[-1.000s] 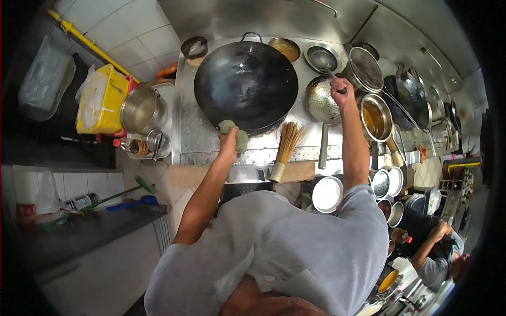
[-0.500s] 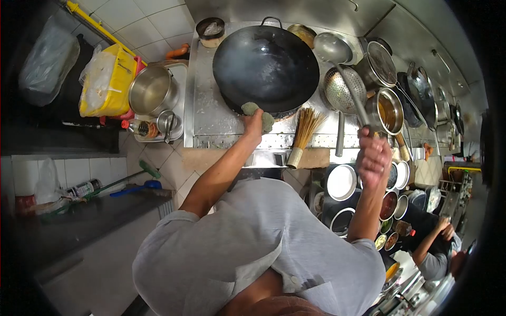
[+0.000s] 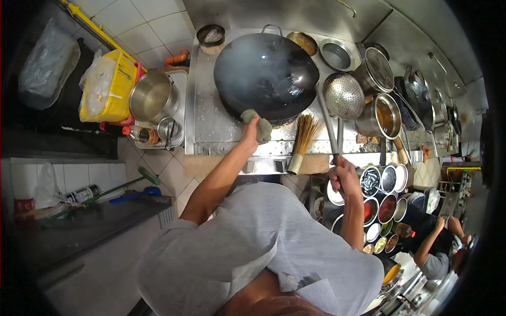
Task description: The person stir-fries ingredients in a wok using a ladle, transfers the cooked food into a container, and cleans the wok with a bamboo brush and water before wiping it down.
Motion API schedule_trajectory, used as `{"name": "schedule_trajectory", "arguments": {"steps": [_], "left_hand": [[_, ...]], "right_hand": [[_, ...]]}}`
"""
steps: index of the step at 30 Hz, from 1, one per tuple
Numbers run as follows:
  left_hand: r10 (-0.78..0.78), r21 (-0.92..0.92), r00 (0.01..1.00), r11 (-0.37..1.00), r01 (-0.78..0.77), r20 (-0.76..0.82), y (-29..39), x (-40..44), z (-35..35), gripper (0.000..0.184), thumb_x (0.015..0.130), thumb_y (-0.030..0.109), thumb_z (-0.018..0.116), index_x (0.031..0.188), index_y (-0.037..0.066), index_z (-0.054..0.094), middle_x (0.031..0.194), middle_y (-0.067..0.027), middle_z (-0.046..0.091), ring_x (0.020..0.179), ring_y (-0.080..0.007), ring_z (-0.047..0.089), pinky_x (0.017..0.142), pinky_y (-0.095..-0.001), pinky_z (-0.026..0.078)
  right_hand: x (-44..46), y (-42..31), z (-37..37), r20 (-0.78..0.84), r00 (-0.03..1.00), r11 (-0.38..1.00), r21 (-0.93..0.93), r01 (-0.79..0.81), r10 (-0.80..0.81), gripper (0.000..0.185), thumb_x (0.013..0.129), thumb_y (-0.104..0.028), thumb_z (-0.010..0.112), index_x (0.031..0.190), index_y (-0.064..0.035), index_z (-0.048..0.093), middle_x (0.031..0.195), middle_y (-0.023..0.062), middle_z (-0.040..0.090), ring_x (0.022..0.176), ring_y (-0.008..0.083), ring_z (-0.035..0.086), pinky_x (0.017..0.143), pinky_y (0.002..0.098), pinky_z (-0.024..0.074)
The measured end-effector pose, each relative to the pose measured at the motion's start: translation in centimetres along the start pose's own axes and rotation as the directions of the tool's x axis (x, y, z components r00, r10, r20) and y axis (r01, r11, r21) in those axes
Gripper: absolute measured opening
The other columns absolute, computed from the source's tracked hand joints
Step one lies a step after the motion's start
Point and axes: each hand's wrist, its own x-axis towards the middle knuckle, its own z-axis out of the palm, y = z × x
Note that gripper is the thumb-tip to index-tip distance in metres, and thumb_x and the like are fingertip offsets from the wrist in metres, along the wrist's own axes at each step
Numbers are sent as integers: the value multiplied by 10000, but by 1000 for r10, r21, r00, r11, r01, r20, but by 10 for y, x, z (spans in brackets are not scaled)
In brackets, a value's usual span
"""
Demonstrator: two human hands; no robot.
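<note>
A large dark wok [image 3: 253, 79] sits on the stove, with pale smoke or steam hanging over its left half. My left hand [image 3: 251, 131] is closed around a folded grey-green cloth [image 3: 263, 130], pressed to the wok's near rim. Closed on the wooden end of a long metal ladle [image 3: 328, 118], my right hand [image 3: 345, 176] is near the counter's front edge. The ladle's far end reaches the right side of the wok; its bowl is hard to make out against the shine there. A bamboo wok brush [image 3: 304, 139] lies between my hands.
A perforated strainer [image 3: 343, 96], a round metal container [image 3: 336, 55] and a pot of brown liquid [image 3: 388, 117] stand right of the wok. Several ingredient pots [image 3: 370, 180] are at lower right, near another person [image 3: 435, 260]. Leftward are a steel pot [image 3: 152, 94] and yellow basket [image 3: 117, 87].
My right hand has come down and left, bringing the ladle from over the round metal container to the wok's right side. More smoke shows over the wok. My left hand stays at the rim.
</note>
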Motion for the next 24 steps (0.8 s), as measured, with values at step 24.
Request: {"name": "schedule_trajectory", "arguments": {"steps": [24], "left_hand": [[550, 768, 707, 640, -15, -445, -52, -33, -214, 659, 771, 286, 645, 1256, -67, 372, 1185, -264, 546, 1089, -383, 559, 951, -422, 424]], "right_hand": [[193, -70, -77, -312, 755, 800, -400, 446, -577, 84, 836, -34, 513, 876, -54, 443, 635, 19, 458, 420, 112, 436, 363, 273, 375]]}}
